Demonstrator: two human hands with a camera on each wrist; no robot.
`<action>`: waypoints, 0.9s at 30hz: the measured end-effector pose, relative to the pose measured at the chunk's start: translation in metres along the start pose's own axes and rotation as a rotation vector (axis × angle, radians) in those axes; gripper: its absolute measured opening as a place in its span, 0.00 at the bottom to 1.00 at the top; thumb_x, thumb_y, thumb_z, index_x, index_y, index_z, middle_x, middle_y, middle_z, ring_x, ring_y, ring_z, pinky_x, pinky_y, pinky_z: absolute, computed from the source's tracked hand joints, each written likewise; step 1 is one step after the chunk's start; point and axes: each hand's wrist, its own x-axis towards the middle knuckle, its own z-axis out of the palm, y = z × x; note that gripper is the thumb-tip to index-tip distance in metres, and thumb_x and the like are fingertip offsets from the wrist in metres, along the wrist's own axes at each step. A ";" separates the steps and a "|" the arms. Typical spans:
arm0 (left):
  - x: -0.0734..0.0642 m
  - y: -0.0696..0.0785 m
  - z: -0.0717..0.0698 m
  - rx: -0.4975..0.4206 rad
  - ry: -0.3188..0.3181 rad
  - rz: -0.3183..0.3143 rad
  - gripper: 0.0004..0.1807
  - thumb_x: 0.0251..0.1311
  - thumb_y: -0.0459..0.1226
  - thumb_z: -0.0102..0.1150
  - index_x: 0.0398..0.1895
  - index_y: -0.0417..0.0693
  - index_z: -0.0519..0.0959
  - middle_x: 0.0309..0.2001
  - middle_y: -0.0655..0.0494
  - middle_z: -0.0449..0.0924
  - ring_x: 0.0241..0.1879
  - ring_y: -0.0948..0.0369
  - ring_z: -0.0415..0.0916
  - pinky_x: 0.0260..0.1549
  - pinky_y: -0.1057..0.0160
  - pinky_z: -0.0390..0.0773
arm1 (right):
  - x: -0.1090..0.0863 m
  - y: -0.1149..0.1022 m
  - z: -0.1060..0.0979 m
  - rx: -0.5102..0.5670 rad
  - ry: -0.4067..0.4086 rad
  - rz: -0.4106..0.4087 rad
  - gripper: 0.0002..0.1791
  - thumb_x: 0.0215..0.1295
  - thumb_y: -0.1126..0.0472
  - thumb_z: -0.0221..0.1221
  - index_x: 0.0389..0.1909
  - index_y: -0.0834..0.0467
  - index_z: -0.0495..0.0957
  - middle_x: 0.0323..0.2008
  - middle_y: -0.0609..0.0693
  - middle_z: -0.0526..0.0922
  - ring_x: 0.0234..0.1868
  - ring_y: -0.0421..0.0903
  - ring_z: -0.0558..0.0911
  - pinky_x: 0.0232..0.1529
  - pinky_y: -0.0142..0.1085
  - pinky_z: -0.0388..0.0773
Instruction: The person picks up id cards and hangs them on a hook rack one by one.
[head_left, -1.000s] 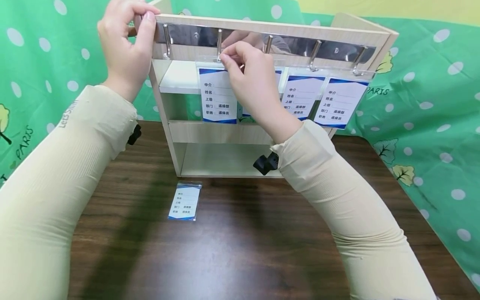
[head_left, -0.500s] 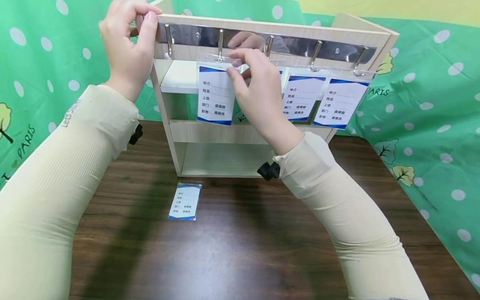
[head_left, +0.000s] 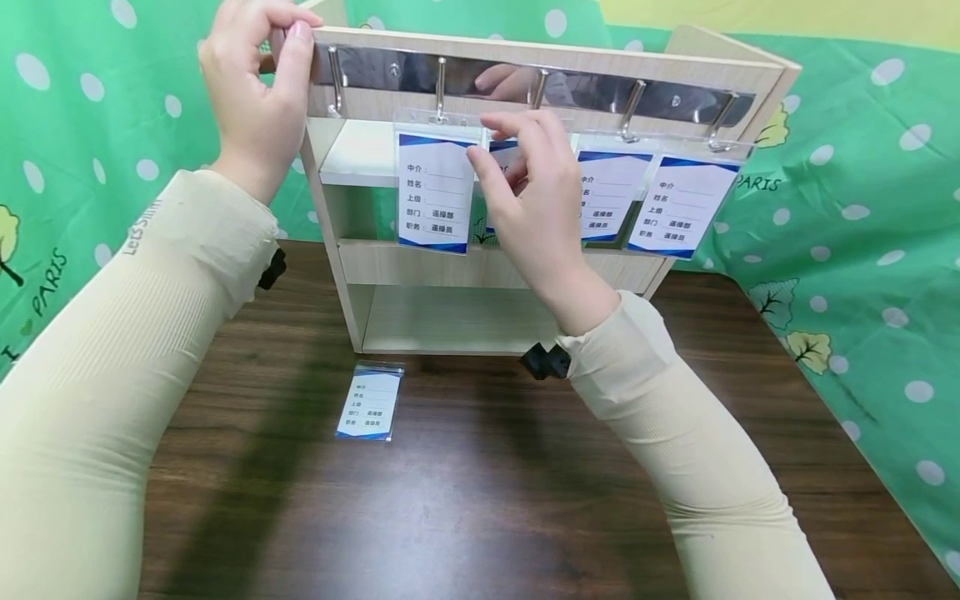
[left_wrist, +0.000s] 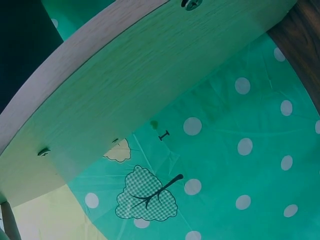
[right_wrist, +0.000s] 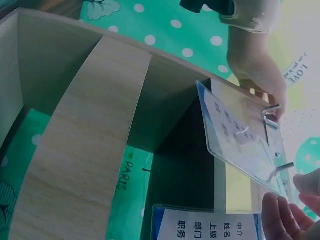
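Note:
My left hand [head_left: 253, 108] grips the top left corner of a pale wooden shelf unit [head_left: 465, 264], thumb on its front. My right hand [head_left: 536, 196] is just right of a clear badge holder [head_left: 435, 200] hanging from the second hook [head_left: 441, 87]. Its fingers are loosely bent with nothing between them. In the right wrist view that badge holder [right_wrist: 240, 135] tilts out from the hook strip. Partly behind my right hand hangs another badge holder [head_left: 501, 152]. Two more badge holders, one on the fourth hook [head_left: 615, 196] and one on the fifth [head_left: 684, 207], hang further right.
The leftmost hook [head_left: 335, 83] holds no badge. Another badge holder [head_left: 370, 406] lies face up on the dark wooden table [head_left: 450, 500], in front of the unit. A green dotted cloth [head_left: 862, 208] stands behind and beside the table.
My right hand has let go of the badge holder at the second hook and drawn back right and down. The badge holder hangs by itself. My left hand keeps its grip on the corner.

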 end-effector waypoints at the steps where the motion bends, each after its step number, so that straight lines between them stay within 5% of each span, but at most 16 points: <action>1: 0.000 -0.002 0.000 -0.004 0.003 0.021 0.13 0.65 0.37 0.50 0.37 0.52 0.87 0.34 0.74 0.72 0.39 0.76 0.68 0.34 0.74 0.71 | -0.001 0.000 0.000 0.010 0.004 -0.002 0.17 0.68 0.60 0.60 0.53 0.64 0.80 0.44 0.59 0.78 0.24 0.39 0.69 0.31 0.26 0.69; 5: 0.002 -0.009 -0.001 -0.022 0.014 0.104 0.13 0.65 0.38 0.50 0.36 0.55 0.87 0.34 0.80 0.71 0.40 0.74 0.70 0.32 0.74 0.72 | -0.008 -0.001 0.001 0.057 0.008 0.017 0.15 0.67 0.61 0.61 0.51 0.65 0.81 0.38 0.58 0.80 0.24 0.39 0.70 0.29 0.26 0.70; 27: 0.002 -0.007 0.000 -0.032 0.041 0.122 0.13 0.64 0.38 0.50 0.36 0.55 0.87 0.34 0.86 0.69 0.40 0.74 0.71 0.32 0.74 0.72 | -0.054 -0.008 0.026 0.278 0.004 0.105 0.10 0.65 0.66 0.61 0.45 0.66 0.83 0.30 0.59 0.83 0.24 0.44 0.73 0.25 0.26 0.67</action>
